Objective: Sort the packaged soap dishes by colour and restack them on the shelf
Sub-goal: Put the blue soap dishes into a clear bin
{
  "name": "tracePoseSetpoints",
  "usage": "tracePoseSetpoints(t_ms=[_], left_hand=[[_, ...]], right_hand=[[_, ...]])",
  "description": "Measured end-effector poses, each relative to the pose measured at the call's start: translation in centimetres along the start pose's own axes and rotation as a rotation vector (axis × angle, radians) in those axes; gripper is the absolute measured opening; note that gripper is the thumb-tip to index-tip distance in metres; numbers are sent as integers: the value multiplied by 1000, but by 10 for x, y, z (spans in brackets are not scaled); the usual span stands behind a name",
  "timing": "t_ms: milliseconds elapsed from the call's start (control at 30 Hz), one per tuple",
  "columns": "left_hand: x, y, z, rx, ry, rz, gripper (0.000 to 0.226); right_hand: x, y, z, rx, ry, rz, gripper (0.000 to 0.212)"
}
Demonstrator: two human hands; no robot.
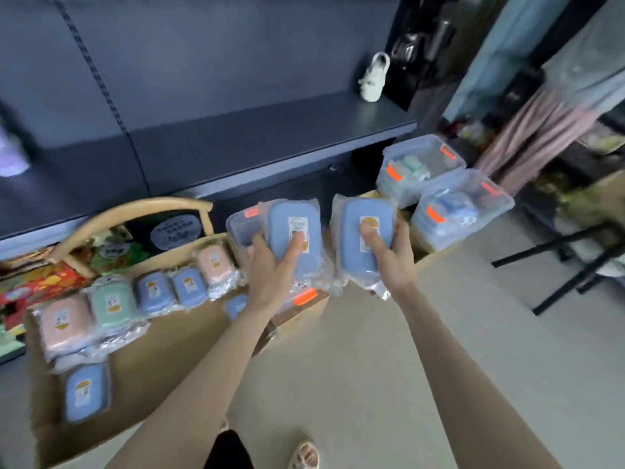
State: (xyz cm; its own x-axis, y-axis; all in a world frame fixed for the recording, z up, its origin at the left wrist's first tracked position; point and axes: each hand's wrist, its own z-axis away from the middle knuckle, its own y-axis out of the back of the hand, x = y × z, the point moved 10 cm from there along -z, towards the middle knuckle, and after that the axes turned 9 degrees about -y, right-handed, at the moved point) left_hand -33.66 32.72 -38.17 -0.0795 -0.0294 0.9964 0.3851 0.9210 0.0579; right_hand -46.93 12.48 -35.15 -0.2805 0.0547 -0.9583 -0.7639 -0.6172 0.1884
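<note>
My left hand (270,265) grips a blue packaged soap dish (293,228), thumb across its label. My right hand (389,255) holds a second blue packaged soap dish (365,231) the same way. Both are raised side by side in front of the dark grey shelf (270,140). On the brown cardboard (162,350) at lower left lie more packaged dishes: a pink one (64,321), a green one (113,304), two blue ones (154,291) (189,286), another pink one (216,260) and a blue one (86,392) nearest me.
A white shoe (373,77) stands at the shelf's right end. Two clear lidded tubs (419,164) (460,208) sit to the right of my hands. A clear box (241,225) lies behind my left hand. A wooden arch (128,214) and colourful boxes (37,286) stand left.
</note>
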Motion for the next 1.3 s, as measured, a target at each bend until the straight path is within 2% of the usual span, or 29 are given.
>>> tracePoseSetpoints(t_ms=[167, 367, 467, 533, 633, 733, 1000, 1100, 1300], left_hand=[[66, -85, -25, -96, -93, 60, 63], [119, -174, -86, -180, -215, 29, 46], [135, -215, -123, -164, -269, 56, 31], [140, -242, -148, -159, -284, 74, 34], [141, -283, -181, -143, -273, 82, 57], [142, -327, -214, -150, -266, 34, 76], [128, -475, -265, -224, -244, 19, 54], [112, -535, -276, -222, -207, 16, 59], [75, -635, -286, -158, -114, -52, 50]], right_hand=[[-47, 92, -36, 20, 87, 18, 44], [-95, 146, -107, 35, 168, 35, 48], [-118, 170, -154, 53, 213, 63, 47], [-128, 186, -187, 85, 217, 78, 46], [-137, 205, -235, 86, 209, 98, 46], [-145, 227, -282, 107, 208, 84, 61], [-127, 328, -396, 214, 128, 22, 48], [-111, 368, -443, 182, 103, -1, 48], [-76, 435, -531, 85, 29, 33, 50]])
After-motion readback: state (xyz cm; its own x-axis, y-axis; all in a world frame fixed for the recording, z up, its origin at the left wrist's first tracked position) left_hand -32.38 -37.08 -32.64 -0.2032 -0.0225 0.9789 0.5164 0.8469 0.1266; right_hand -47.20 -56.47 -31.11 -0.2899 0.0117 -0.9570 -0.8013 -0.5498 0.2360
